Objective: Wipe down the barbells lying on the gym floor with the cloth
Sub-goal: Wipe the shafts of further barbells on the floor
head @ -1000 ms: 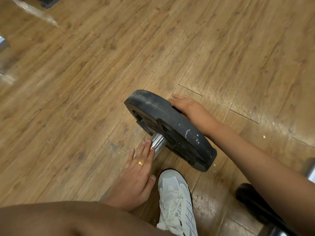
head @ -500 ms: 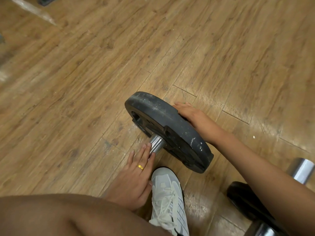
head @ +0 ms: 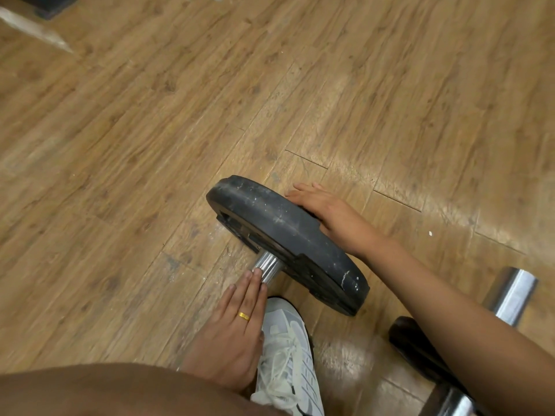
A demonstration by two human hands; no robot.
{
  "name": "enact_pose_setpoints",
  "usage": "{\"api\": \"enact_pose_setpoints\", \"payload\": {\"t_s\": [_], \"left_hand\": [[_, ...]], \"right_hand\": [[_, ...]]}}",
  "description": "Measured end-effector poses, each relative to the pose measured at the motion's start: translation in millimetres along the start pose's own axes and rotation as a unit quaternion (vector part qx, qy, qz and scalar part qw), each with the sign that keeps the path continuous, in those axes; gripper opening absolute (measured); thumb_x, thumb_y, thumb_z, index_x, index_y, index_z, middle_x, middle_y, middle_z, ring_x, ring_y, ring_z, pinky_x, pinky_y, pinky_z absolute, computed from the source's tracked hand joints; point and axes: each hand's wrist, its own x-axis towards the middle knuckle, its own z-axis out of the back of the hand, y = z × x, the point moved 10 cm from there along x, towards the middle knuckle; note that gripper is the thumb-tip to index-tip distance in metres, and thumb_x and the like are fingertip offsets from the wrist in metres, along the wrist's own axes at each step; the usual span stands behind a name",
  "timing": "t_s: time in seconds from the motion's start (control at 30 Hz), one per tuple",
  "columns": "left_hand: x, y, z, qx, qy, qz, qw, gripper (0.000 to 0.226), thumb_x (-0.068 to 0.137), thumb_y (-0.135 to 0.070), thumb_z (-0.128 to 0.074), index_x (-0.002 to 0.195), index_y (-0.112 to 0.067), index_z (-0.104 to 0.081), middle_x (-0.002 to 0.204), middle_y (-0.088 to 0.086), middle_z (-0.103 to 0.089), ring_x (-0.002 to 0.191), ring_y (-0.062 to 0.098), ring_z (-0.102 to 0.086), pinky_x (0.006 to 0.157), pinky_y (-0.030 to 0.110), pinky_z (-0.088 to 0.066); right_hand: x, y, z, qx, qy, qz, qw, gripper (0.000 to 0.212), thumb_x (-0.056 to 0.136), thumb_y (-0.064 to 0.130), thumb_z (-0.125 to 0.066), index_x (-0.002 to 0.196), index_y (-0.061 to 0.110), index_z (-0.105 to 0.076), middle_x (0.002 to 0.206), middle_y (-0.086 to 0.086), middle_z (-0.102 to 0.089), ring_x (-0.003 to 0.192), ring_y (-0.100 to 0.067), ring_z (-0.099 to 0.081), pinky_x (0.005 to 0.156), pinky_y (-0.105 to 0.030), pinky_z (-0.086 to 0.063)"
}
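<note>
Left hand [head: 231,334], fingers straight, touches the chrome sleeve [head: 268,265] end; right hand [head: 327,211] lies flat against the black plate [head: 288,232], far side.

a wood-grain plank floor [head: 144,139] in warm brown fills the view, its seams running diagonally. pale glare [head: 357,172] shines on the boards toward 3 o'clock and again near 5 o'clock. at 11 o'clock a pale strip [head: 33,28] lies just beside a dark block [head: 51,4] cut off by the edge.
</note>
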Motion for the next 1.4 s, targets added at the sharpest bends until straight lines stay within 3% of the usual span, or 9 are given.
{"api": "enact_pose_setpoints", "payload": {"t_s": [0.17,0.33,0.7,0.8,0.9,1.0,1.17,1.3,1.4], "left_hand": [[0,9,-6,0.018,0.012,0.012,1.0,0.074,0.09,-0.033,-0.05,0.15,0.006,-0.032,0.162,0.026,-0.021,0.15,0.037,-0.019,0.116,0.05,-0.02],[1,26,0,0.023,0.003,0.03,0.999,0.067,0.1,-0.037,-0.031,0.152,0.006,-0.027,0.162,0.025,-0.02,0.151,0.037,-0.02,0.116,0.052,-0.022],[5,83,8,0.064,0.004,0.115,0.991,0.075,0.097,-0.043,-0.035,0.153,0.007,-0.026,0.163,0.024,-0.017,0.152,0.038,-0.017,0.118,0.053,-0.02],[5,95,6,0.045,0.0,0.192,0.98,0.079,0.097,-0.046,-0.036,0.154,0.007,-0.02,0.163,0.025,-0.016,0.153,0.037,-0.011,0.12,0.053,-0.015],[7,109,5,0.045,-0.001,0.235,0.971,0.079,0.1,-0.047,-0.034,0.155,0.006,-0.016,0.164,0.024,-0.015,0.154,0.035,-0.008,0.123,0.053,-0.011],[8,125,7,0.039,-0.004,0.249,0.968,0.077,0.1,-0.047,-0.033,0.156,0.004,-0.017,0.163,0.023,-0.02,0.154,0.034,-0.011,0.125,0.049,-0.003],[5,144,10,0.021,-0.01,0.265,0.964,0.081,0.099,-0.05,-0.037,0.158,0.001,-0.015,0.165,0.018,-0.017,0.155,0.03,-0.005,0.124,0.044,0.006],[9,153,12,0.034,-0.013,0.281,0.959,0.084,0.096,-0.054,-0.04,0.156,0.003,-0.022,0.162,0.022,-0.024,0.153,0.034,-0.012,0.124,0.05,-0.002],[7,164,15,0.029,-0.023,0.28,0.959,0.083,0.095,-0.054,-0.037,0.156,0.002,-0.024,0.161,0.02,-0.026,0.153,0.033,-0.013,0.124,0.048,-0.001]], "right_hand": [[-9,-1,3,0.011,-0.008,0.005,1.0,0.048,0.099,0.0,-0.053,0.145,0.014,-0.05,0.152,-0.002,-0.046,0.149,-0.011,-0.022,0.123,-0.021,-0.003],[24,8,-2,-0.011,-0.022,0.026,0.999,0.044,0.099,0.004,-0.057,0.142,0.014,-0.054,0.148,-0.003,-0.051,0.146,-0.014,-0.032,0.124,-0.028,-0.009],[76,17,-18,-0.007,-0.02,0.056,0.998,0.045,0.098,0.002,-0.056,0.141,0.011,-0.054,0.148,-0.006,-0.052,0.145,-0.019,-0.034,0.121,-0.018,0.0],[71,13,-24,0.035,-0.032,0.044,0.998,0.049,0.097,-0.001,-0.054,0.144,0.01,-0.051,0.153,-0.004,-0.045,0.148,-0.013,-0.024,0.125,-0.026,-0.005],[83,16,-27,0.062,-0.028,0.036,0.997,0.049,0.096,-0.002,-0.054,0.143,0.01,-0.052,0.154,-0.005,-0.045,0.15,-0.016,-0.025,0.122,-0.02,-0.003],[113,25,-30,0.035,-0.005,0.046,0.998,0.045,0.097,0.0,-0.055,0.14,0.01,-0.055,0.149,-0.006,-0.051,0.147,-0.019,-0.032,0.119,-0.012,0.0],[114,29,-25,0.042,-0.026,0.06,0.997,0.043,0.095,-0.002,-0.054,0.136,0.008,-0.058,0.145,-0.008,-0.054,0.142,-0.007,-0.032,0.121,-0.017,-0.011],[152,43,-27,-0.006,0.015,0.065,0.998,0.032,0.092,0.005,-0.06,0.121,0.018,-0.065,0.112,0.007,-0.064,0.109,-0.012,-0.055,0.095,-0.027,-0.044],[151,50,-24,-0.011,0.003,0.067,0.998,0.033,0.093,0.002,-0.058,0.111,0.03,-0.061,0.101,0.023,-0.053,0.1,-0.001,-0.05,0.085,-0.018,-0.037]]}}
